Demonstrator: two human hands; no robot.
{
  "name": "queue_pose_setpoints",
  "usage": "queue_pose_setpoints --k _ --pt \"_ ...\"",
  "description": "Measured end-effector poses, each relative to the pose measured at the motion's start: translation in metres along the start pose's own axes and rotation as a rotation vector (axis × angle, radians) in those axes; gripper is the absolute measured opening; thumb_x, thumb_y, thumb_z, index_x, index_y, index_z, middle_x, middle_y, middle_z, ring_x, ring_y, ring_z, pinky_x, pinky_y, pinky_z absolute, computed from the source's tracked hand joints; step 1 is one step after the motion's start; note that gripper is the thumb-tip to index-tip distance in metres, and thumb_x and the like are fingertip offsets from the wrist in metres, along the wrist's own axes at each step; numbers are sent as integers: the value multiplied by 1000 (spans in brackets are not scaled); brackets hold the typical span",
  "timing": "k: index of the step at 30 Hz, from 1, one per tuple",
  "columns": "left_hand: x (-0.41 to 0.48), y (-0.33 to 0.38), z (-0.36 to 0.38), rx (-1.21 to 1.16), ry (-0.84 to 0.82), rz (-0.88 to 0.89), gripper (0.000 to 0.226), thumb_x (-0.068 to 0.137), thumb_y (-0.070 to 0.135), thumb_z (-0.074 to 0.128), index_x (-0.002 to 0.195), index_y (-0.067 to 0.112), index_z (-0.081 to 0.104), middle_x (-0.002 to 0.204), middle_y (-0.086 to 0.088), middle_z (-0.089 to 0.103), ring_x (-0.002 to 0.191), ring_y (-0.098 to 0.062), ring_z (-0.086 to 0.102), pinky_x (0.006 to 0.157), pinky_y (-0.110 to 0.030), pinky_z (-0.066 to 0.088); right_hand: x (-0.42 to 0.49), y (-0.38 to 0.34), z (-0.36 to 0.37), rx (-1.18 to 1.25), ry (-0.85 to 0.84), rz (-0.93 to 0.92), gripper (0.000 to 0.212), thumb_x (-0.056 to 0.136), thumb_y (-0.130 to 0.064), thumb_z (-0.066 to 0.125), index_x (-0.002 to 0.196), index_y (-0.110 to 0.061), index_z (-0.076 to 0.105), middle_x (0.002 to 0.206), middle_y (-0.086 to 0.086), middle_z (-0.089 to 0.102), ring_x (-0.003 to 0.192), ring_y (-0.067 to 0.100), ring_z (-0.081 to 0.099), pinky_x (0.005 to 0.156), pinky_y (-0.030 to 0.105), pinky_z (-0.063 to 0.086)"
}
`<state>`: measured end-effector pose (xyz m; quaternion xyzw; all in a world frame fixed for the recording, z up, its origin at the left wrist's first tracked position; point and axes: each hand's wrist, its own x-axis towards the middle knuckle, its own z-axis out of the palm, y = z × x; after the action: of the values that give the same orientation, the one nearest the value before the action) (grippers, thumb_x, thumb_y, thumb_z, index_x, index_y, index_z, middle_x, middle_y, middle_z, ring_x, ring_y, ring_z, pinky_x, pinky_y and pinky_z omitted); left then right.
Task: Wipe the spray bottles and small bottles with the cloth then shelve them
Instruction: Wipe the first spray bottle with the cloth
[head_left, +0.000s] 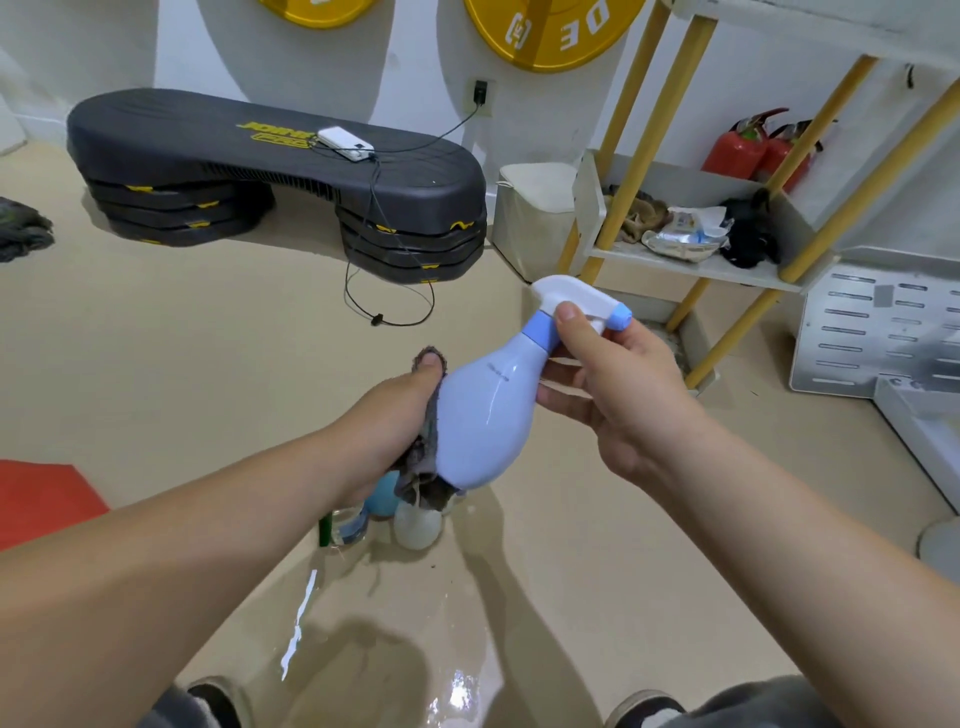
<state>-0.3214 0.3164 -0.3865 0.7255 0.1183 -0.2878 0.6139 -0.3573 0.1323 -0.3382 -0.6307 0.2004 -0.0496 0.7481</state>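
The spray bottle (483, 415) tilts in mid-air, base lower left, nozzle upper right. The right hand (623, 395) grips its neck; the left hand (384, 431) clasps the cloth (421, 467) against its belly. The shelf (717, 265) stands to the right, nearer the right hand.

Pale lavender spray bottle (488, 415) with white trigger head and blue collar; grey-brown cloth (423, 457) beneath the left fingers; yellow-poled white shelf (696, 265); beige floor (208, 364).

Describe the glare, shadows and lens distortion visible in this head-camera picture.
Head view: white glare streaks on the glossy floor; a thin highlight runs down the spray bottle; soft arm shadows fall on the floor; wide-angle distortion bows the step platform and splays the yellow shelf posts.
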Motion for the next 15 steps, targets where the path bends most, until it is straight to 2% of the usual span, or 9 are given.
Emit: queue_pose_setpoints --k 1,3,5,7,8,10,12,13,15 --pt "-2 1 3 29 22 25 54 106 63 34 100 21 68 100 1 75 91 -21 71 88 -34 53 1 1 -2 9 5 15 24 102 -29 66 123 -19 69 109 6 79 89 21 78 72 34 63" --pt "-10 2 14 243 95 278 44 108 57 29 98 25 58 93 4 68 86 -21 65 78 -34 48 0 3 -3 11 -29 43 26 103 -30 65 126 -18 68 112 8 78 89 21 77 72 33 62" --pt "-20 0 23 582 166 661 29 108 51 29 107 33 53 102 9 65 94 -20 61 77 -36 46 -5 6 0 -18 -127 55 26 103 -28 64 127 -18 68 110 7 78 87 20 76 71 32 61" --pt "-23 3 24 686 177 812 29 108 51 31 114 32 53 109 9 65 98 -20 60 81 -40 48 -10 7 2 -43 -192 36 25 103 -26 65 125 -17 70 111 8 78 87 20 75 70 31 61" --pt "-20 5 20 662 143 788 30 108 53 32 115 32 54 111 9 66 100 -21 61 84 -41 50 -10 6 3 -46 -195 17 25 102 -25 65 125 -16 70 112 9 78 87 21 74 71 32 61" --pt "-16 9 11 449 19 597 36 107 58 35 108 32 59 105 6 72 98 -24 67 87 -39 53 -9 1 2 -29 -158 -22 25 102 -23 66 126 -16 69 109 9 77 86 21 74 71 33 61" --pt "-13 13 3 53 -61 218 44 104 64 43 95 27 65 92 1 75 84 -26 71 82 -36 55 -5 -5 -2 17 -70 -47 26 103 -24 65 127 -17 68 110 6 78 85 21 76 73 35 63" --pt "-14 13 2 -133 -75 48 44 101 65 48 95 26 67 91 -2 77 83 -27 72 87 -40 56 -3 -7 -4 54 -25 -47 25 103 -25 64 127 -18 67 112 6 78 88 21 77 75 37 64" --pt "-18 12 6 -324 -56 -74 43 100 65 52 99 25 68 96 -6 79 92 -36 73 101 -59 54 0 -7 -6 129 35 -30 25 104 -27 63 128 -20 65 116 6 78 95 23 79 79 40 65"
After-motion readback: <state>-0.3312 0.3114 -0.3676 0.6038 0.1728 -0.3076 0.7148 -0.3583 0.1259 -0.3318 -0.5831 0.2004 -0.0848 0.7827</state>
